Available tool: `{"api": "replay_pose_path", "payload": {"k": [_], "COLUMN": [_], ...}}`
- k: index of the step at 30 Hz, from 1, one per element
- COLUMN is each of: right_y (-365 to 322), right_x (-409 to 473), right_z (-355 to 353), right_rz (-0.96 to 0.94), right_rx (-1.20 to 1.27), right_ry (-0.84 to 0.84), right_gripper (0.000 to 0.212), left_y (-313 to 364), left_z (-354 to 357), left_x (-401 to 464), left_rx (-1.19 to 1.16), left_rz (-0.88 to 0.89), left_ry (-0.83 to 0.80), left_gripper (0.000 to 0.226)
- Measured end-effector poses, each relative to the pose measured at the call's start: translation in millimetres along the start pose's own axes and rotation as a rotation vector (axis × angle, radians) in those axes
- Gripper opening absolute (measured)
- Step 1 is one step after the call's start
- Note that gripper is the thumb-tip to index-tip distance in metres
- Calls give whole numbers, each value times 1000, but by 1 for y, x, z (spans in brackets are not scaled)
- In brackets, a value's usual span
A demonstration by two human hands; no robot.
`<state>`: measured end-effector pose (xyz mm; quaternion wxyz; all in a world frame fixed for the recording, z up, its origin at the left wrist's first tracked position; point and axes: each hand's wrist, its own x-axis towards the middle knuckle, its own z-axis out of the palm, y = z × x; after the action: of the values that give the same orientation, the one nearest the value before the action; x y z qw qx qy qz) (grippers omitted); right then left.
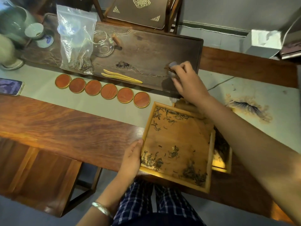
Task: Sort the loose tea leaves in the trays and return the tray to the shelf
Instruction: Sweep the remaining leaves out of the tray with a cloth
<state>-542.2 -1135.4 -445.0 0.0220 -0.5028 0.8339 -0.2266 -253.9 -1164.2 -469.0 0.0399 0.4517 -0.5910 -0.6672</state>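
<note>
A shallow bamboo tray [210, 162] lies at the table's near edge, tilted, with loose tea leaves [192, 174] scattered along its far and near sides. My left hand [132, 158] grips its left rim. A second tray [225, 162] with darker leaves shows beneath it on the right, mostly hidden by my arm. My right hand [187, 80] reaches over the dark wooden tea board [146, 51], its fingers pinching a small pale object [173, 64] that I cannot identify.
Bamboo tweezers [121, 76] lie on the tea board, with a plastic zip bag [75, 39] of leaves and a glass pitcher [103, 44] further left. Several round red coasters [102, 91] line the grey runner. A phone [10, 87] lies far left, beside cups.
</note>
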Motion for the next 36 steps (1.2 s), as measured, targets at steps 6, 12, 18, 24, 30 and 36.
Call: {"api": "replay_pose_path", "payload": {"k": [6, 12, 18, 24, 30, 36], "right_y": [-50, -106, -117, -107, -89, -53], "right_x": [-69, -119, -113, -107, -122, -149], "right_z": [-43, -16, 3, 7, 5, -5], "right_rz": [222, 404, 448, 489, 548, 647], "right_rx": [222, 292, 236, 130, 85, -5], "right_ry": [281, 141, 113, 72, 68, 64], "right_gripper": [23, 26, 26, 29, 30, 30], "left_y": [13, 23, 17, 8, 3, 4], "left_z": [10, 26, 29, 26, 21, 18], "left_x": [-9, -17, -24, -30, -29, -28], "left_rx": [-54, -122, -109, -91, -68, -69], "left_rz": [41, 68, 93, 72, 60, 48], "left_ry": [-37, -49, -65, -33, 1, 21], "left_gripper": [47, 52, 40, 38, 39, 41]}}
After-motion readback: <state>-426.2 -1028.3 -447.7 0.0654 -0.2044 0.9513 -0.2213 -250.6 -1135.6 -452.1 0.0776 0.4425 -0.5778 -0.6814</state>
